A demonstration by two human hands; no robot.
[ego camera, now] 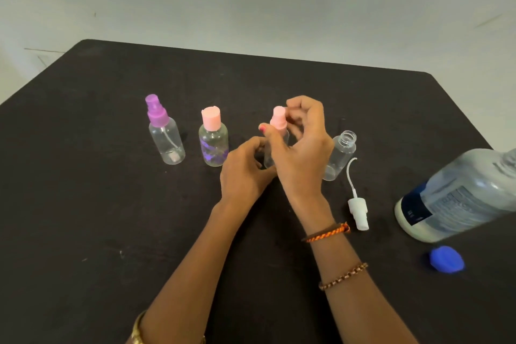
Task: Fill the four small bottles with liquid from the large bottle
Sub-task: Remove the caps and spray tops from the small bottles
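Note:
Four small clear bottles stand in a row on the black table [111,218]. The leftmost has a purple spray top [164,131]. The second carries a pink flip cap [213,139]. My left hand [245,167] grips the body of the third, a pink-spray bottle [278,123], while my right hand [301,145] pinches its pink spray top. The fourth bottle [339,155] stands uncapped just right of my right hand. Its white spray head [357,207] lies on the table in front of it. The large clear bottle [458,198] with a dark label stands at the right, partly cut off.
A blue cap [446,259] lies on the table in front of the large bottle. The table's far edge meets a pale wall. Bracelets circle my right wrist and forearm.

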